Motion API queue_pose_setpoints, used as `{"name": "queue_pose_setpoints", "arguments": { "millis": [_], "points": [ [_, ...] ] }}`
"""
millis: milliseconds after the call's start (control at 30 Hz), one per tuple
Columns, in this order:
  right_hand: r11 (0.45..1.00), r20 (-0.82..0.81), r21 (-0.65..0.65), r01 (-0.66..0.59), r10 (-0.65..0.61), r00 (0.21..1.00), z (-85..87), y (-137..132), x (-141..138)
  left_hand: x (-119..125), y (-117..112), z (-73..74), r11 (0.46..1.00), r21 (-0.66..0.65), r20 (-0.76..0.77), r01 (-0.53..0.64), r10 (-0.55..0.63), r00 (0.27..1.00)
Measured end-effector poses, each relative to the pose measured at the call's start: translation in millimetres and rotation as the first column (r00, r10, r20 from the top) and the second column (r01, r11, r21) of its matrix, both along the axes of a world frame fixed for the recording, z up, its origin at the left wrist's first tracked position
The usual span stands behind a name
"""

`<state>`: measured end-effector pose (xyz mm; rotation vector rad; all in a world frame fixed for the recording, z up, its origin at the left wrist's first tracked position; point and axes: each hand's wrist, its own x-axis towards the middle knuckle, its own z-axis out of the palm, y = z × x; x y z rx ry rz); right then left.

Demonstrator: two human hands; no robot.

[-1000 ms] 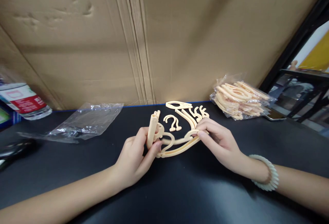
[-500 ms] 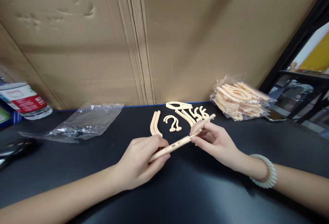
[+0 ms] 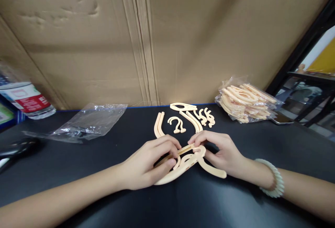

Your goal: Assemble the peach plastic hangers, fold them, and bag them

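Note:
Both hands hold a beige plastic folding hanger low over the black table. My left hand is closed on its left part, the thumb near a small curved piece inside the frame. At its right end my right hand pinches the joint, where a curved arm sticks out to the right. Some of the right fingers are hidden behind the joint. Just beyond my hands lie a pair of curved hanger arms, two hooks, more long arms, an oval hanger frame and several small hooks.
A clear bag full of beige hanger parts sits at the back right, partly over a phone. To the left are a crumpled clear bag, a labelled bottle and a black mouse. A cardboard wall stands behind.
The hanger, held edge-on before, has been lowered and tilted so its open frame shows. Its curved arm now points down to the right instead of up. My left fingers have moved over the frame.

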<state>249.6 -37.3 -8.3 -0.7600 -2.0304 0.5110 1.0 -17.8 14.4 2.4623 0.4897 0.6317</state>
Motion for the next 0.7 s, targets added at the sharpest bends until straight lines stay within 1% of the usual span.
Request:
{"name": "queue_pose_setpoints", "arguments": {
  "millis": [100, 167, 267, 300, 400, 500, 567, 700],
  "points": [
    [1.0, -0.047, -0.021, 0.01, -0.011, 0.999, 1.1, -2, 0, 1, 2, -4.9, 0.995, -0.055, 0.008, -0.078, 0.078, 0.997],
    [0.999, -0.079, -0.044, 0.001, -0.005, 0.997, 2.0, -2, 0, 2, 2, -7.6, 0.99, -0.076, -0.024, -0.118, 0.117, 0.993],
    [0.997, -0.071, -0.079, 0.003, -0.009, 0.997, 3.2, 0, 0, 2, 1, -8.1, 0.988, -0.085, -0.064, -0.127, 0.122, 0.99],
    [0.998, -0.058, -0.069, 0.011, -0.015, 0.998, 3.6, 0, 0, 2, 0, -7.4, 0.988, -0.093, -0.065, -0.121, 0.116, 0.991],
    [0.999, -0.003, 0.038, 0.025, -0.025, 1.0, 4.6, 0, -1, 3, 0, -4.1, 0.986, -0.128, -0.033, -0.105, 0.102, 0.994],
    [0.991, 0.094, 0.132, -0.009, -0.004, 0.996, 3.2, 1, -2, 4, 1, -1.8, 0.978, -0.178, -0.002, -0.103, 0.105, 0.994],
    [0.98, 0.162, 0.189, -0.056, 0.025, 0.987, 0.3, 2, -3, 6, 3, -1.8, 0.972, -0.195, -0.017, -0.128, 0.127, 0.992],
    [0.942, 0.263, 0.304, -0.14, 0.059, 0.963, -5.0, 3, -5, 11, 4, -4.7, 0.961, -0.182, -0.061, -0.209, 0.201, 0.978]
  ]
}}
